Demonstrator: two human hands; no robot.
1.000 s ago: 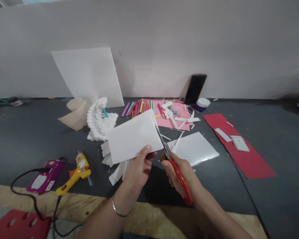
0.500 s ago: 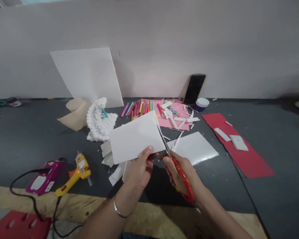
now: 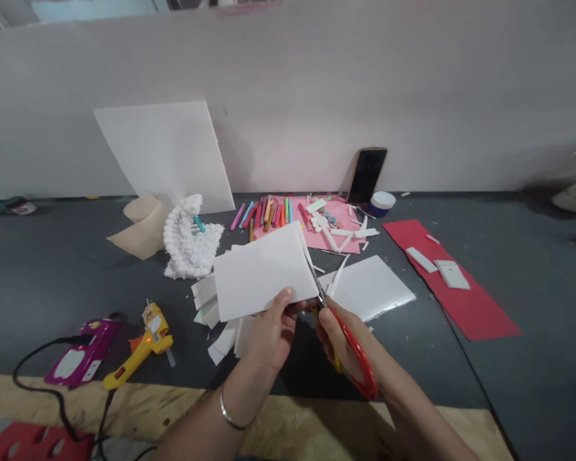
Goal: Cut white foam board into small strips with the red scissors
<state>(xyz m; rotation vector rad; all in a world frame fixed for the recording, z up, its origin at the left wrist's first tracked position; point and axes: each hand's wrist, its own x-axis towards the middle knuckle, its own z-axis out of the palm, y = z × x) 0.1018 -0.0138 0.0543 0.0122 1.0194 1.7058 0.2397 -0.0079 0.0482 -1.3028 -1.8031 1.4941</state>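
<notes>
Between thumb and fingers, my left hand (image 3: 274,323) grips the lower edge of a white sheet (image 3: 264,272), held up over the table. My right hand (image 3: 348,333) is closed round the handles of red-handled scissors (image 3: 360,358). Their blades lie along the sheet's right edge, where a narrow strip stands apart from it. Under and behind my left hand are white paper pieces (image 3: 225,339). A glossy white sheet (image 3: 372,288) lies on the table just beyond my right hand.
Left stand a yellow glue gun (image 3: 146,349), a purple power box (image 3: 84,352) with cables and a fluffy white piece (image 3: 189,243). Behind are markers (image 3: 269,211), pink paper (image 3: 321,243) with scraps, a phone (image 3: 367,174) and a jar (image 3: 381,203). Red sheet (image 3: 484,314) lies right.
The scissor handles have drawn a little closer together, with the blades still at the sheet's right edge. The whole view has shifted slightly; both hands keep their holds.
</notes>
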